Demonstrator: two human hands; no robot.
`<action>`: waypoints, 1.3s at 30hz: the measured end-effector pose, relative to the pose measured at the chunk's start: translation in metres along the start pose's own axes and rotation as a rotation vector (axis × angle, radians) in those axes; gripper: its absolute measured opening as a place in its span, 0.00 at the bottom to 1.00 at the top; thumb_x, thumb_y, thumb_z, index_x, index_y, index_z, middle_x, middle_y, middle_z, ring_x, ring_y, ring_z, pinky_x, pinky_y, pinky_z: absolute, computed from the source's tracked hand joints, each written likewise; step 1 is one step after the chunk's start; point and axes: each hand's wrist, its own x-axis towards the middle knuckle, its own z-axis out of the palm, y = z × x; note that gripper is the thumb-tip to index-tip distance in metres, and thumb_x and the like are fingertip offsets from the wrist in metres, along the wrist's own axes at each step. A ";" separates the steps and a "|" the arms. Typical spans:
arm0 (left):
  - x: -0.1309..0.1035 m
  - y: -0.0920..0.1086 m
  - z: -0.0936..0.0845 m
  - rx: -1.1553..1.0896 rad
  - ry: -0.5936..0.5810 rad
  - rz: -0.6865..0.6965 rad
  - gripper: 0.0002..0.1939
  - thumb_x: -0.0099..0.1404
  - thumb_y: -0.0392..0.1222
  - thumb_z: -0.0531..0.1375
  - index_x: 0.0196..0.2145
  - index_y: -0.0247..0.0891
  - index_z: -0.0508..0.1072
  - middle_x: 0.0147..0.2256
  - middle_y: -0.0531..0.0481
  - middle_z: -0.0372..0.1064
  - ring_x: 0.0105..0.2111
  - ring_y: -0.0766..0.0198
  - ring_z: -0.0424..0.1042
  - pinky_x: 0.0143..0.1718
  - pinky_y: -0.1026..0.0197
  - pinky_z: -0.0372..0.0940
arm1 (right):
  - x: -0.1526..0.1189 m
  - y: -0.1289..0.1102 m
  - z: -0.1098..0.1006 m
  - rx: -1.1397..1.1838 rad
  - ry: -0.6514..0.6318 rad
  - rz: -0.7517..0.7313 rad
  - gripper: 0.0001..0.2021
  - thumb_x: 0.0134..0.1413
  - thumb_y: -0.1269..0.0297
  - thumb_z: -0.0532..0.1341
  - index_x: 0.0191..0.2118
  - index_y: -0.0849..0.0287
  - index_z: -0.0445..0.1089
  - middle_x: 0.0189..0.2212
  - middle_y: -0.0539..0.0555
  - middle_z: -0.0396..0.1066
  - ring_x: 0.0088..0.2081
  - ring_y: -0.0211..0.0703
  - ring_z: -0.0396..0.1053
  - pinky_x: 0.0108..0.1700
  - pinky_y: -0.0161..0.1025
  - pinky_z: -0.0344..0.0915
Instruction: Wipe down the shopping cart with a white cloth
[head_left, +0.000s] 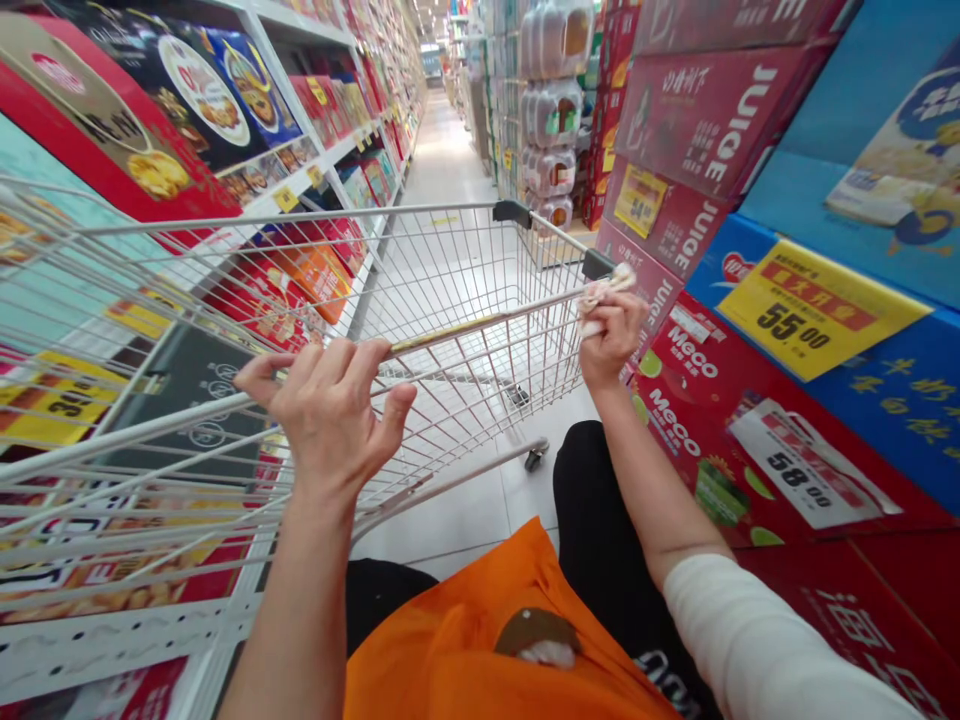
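A wire shopping cart (pixel 480 345) stands side-on in front of me, and its basket holds nothing that I can see. My left hand (pixel 326 405) rests over the near top rail, its fingers curled across the bar and the thumb sticking out to the right. A yellowish strip (pixel 450 333) runs along the rail just right of that hand. At the cart's right end my right hand (pixel 611 335) grips a crumpled pale cloth (pixel 606 290) against the rail, near a black corner piece (pixel 598 264). My right fingers partly cover the cloth.
Shelves of boxed snacks (pixel 217 90) line the left side, close to the cart. Stacked juice cartons (pixel 690 120) and red Meco boxes (pixel 675 400) with price signs rise at my right. A tiled aisle (pixel 450 150) runs ahead. Bottle packs (pixel 555 110) stand beyond the cart.
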 end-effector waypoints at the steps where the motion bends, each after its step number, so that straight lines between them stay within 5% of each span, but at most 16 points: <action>1: 0.000 0.000 0.001 0.000 0.019 0.012 0.27 0.72 0.63 0.38 0.41 0.47 0.70 0.31 0.49 0.68 0.33 0.53 0.63 0.49 0.45 0.45 | 0.007 0.009 0.000 -0.016 0.056 0.062 0.11 0.69 0.61 0.55 0.35 0.53 0.70 0.39 0.54 0.69 0.46 0.44 0.69 0.55 0.52 0.70; 3: 0.001 -0.001 0.002 0.019 0.052 0.037 0.28 0.73 0.63 0.37 0.41 0.45 0.70 0.30 0.50 0.67 0.33 0.54 0.62 0.49 0.47 0.45 | 0.015 0.017 0.000 0.012 0.107 0.131 0.12 0.70 0.62 0.52 0.47 0.54 0.71 0.47 0.58 0.69 0.54 0.48 0.68 0.60 0.57 0.68; 7: 0.002 -0.002 0.004 0.075 0.069 0.050 0.29 0.73 0.62 0.36 0.40 0.45 0.70 0.30 0.51 0.66 0.32 0.54 0.62 0.50 0.49 0.44 | 0.004 -0.001 -0.002 0.036 -0.011 0.181 0.20 0.70 0.66 0.47 0.61 0.55 0.65 0.56 0.62 0.69 0.60 0.50 0.67 0.63 0.57 0.66; 13: 0.002 -0.005 0.005 0.093 0.060 0.060 0.31 0.73 0.62 0.36 0.41 0.44 0.71 0.29 0.51 0.67 0.32 0.53 0.62 0.50 0.48 0.44 | -0.026 -0.038 -0.018 0.088 -0.177 0.059 0.16 0.68 0.71 0.51 0.52 0.51 0.72 0.47 0.54 0.76 0.52 0.43 0.74 0.59 0.48 0.70; 20: 0.001 -0.004 0.004 0.088 0.067 0.059 0.32 0.73 0.62 0.35 0.42 0.43 0.73 0.29 0.50 0.67 0.32 0.53 0.61 0.50 0.48 0.44 | 0.013 -0.001 -0.009 -0.010 -0.083 0.174 0.19 0.68 0.69 0.49 0.57 0.53 0.70 0.56 0.59 0.71 0.60 0.47 0.69 0.64 0.52 0.67; 26: 0.002 -0.004 0.005 0.100 0.091 0.071 0.31 0.73 0.61 0.36 0.40 0.43 0.72 0.29 0.50 0.67 0.31 0.53 0.61 0.50 0.48 0.44 | -0.030 0.004 -0.025 -0.031 -0.209 0.195 0.13 0.66 0.67 0.53 0.45 0.56 0.76 0.47 0.59 0.76 0.51 0.45 0.74 0.56 0.47 0.73; 31: 0.001 -0.004 0.006 0.079 0.098 0.059 0.32 0.73 0.63 0.35 0.40 0.43 0.72 0.29 0.50 0.66 0.32 0.53 0.61 0.51 0.48 0.44 | -0.031 0.018 -0.023 -0.021 -0.064 0.347 0.15 0.61 0.69 0.56 0.50 0.58 0.74 0.50 0.60 0.75 0.55 0.46 0.73 0.57 0.49 0.72; 35: 0.001 -0.005 0.008 0.056 0.096 0.058 0.31 0.72 0.63 0.35 0.40 0.44 0.72 0.29 0.50 0.65 0.31 0.53 0.60 0.50 0.47 0.44 | -0.036 -0.010 -0.008 0.014 0.002 0.367 0.13 0.64 0.68 0.56 0.51 0.57 0.73 0.49 0.60 0.76 0.53 0.46 0.74 0.57 0.50 0.72; 39: 0.000 -0.006 0.009 0.046 0.093 0.030 0.31 0.72 0.64 0.35 0.41 0.45 0.72 0.29 0.51 0.64 0.31 0.54 0.60 0.50 0.46 0.44 | -0.046 -0.040 -0.011 0.124 -0.123 0.182 0.11 0.66 0.68 0.56 0.48 0.53 0.74 0.47 0.55 0.77 0.53 0.43 0.74 0.62 0.50 0.69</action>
